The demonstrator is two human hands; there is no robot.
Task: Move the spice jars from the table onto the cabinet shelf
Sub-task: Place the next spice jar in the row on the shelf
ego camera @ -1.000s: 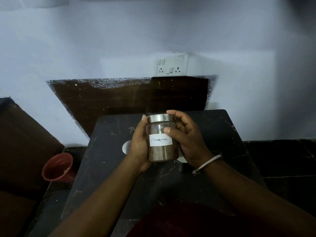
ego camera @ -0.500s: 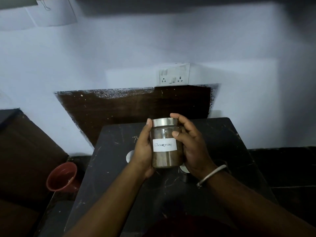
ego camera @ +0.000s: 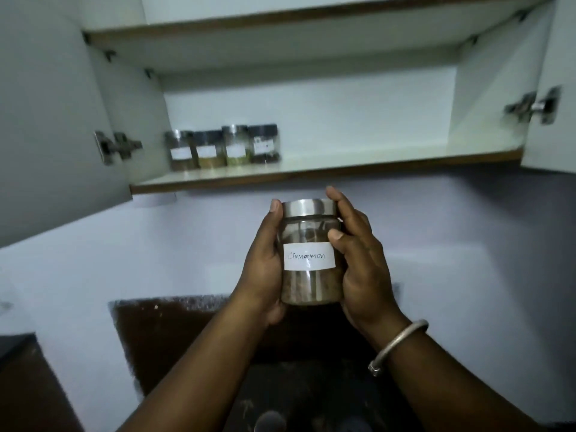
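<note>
A glass jar with a steel lid and a white label reading "Cinnamon" holds brown spice. My left hand grips its left side and my right hand grips its right side, both shut on it. I hold it upright in front of the wall, just below the front edge of the cabinet shelf. Several labelled spice jars stand in a row at the left end of that shelf.
Both cabinet doors hang open, the left door and the right door. An upper shelf sits above. The dark table lies low in view, with a round lid shape on it.
The view has tilted up from the table to the open cabinet. Both hands have lifted the cinnamon jar up toward the shelf, keeping the same grip.
</note>
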